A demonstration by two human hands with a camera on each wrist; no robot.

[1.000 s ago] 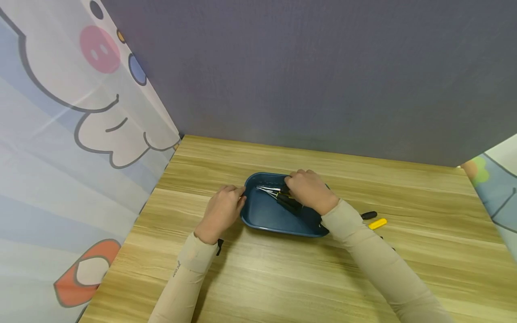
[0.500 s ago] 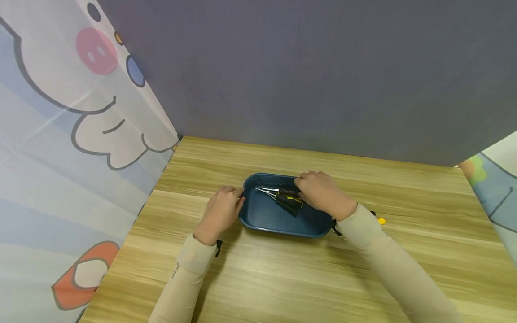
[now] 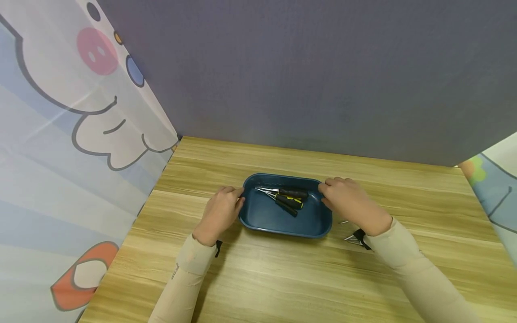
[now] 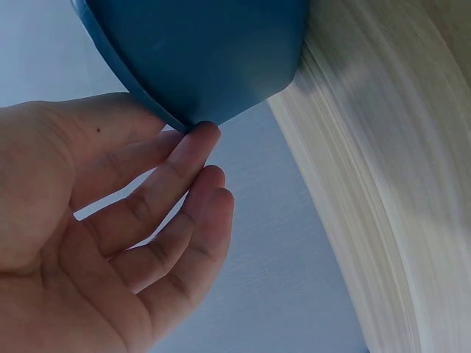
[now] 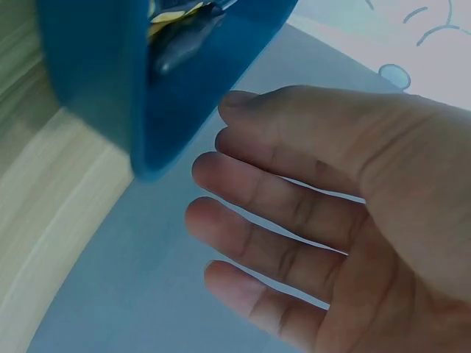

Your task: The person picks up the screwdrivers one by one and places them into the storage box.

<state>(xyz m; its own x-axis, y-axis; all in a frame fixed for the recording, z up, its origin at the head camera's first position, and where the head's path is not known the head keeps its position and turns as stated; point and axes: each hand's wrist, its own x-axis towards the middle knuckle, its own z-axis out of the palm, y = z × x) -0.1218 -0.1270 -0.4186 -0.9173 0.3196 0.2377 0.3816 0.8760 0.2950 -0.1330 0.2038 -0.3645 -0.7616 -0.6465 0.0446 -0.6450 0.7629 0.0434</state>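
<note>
A blue tray (image 3: pixel 266 220) sits on the wooden table. In it lie several screwdrivers: one with a dark handle (image 3: pixel 294 193), a black-and-yellow one (image 3: pixel 291 202) and a slimmer black one (image 3: pixel 286 207), their metal shafts pointing left. My left hand (image 3: pixel 220 213) pinches the tray's left rim between thumb and fingertips, as the left wrist view confirms. At the tray's right end, my right hand (image 3: pixel 350 202) holds nothing. In the right wrist view its fingers (image 5: pixel 228 173) are loosely extended and spread beside the tray wall.
Metal shafts (image 3: pixel 350 239) of loose tools show on the table right of the tray, partly hidden by my right wrist and its black strap (image 3: pixel 361 238). A grey panel (image 3: pixel 307 80) stands behind the table (image 3: pixel 258 287). A cartoon-print curtain (image 3: pixel 40 179) hangs at the left.
My right hand has moved right, from over the screwdrivers in the tray to its right end, and has left the dark-handled screwdriver there. My left hand keeps its grip on the rim.
</note>
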